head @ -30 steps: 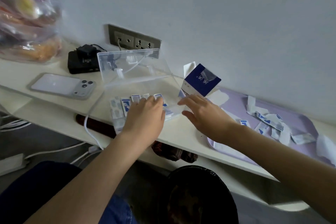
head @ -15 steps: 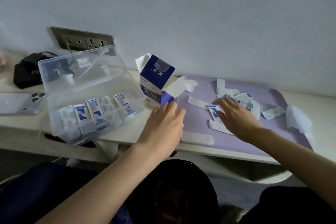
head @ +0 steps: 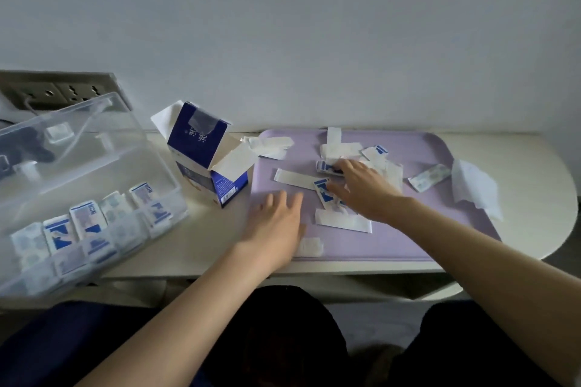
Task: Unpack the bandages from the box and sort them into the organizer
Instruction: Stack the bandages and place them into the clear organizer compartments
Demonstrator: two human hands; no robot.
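Holding left grip (head: 276,223) and right grip (head: 367,192) open, fingers apart, we'd pinch these light, flimsy bandages (head: 325,195) by an edge.

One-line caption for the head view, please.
Right hand on loose bandages on the purple tray, left hand open at its edge; opened box and organizer at left.

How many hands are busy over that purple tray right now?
2. The left hand is over the near-left corner of the purple tray; the right hand rests on the scattered bandages mid-tray. No others show.
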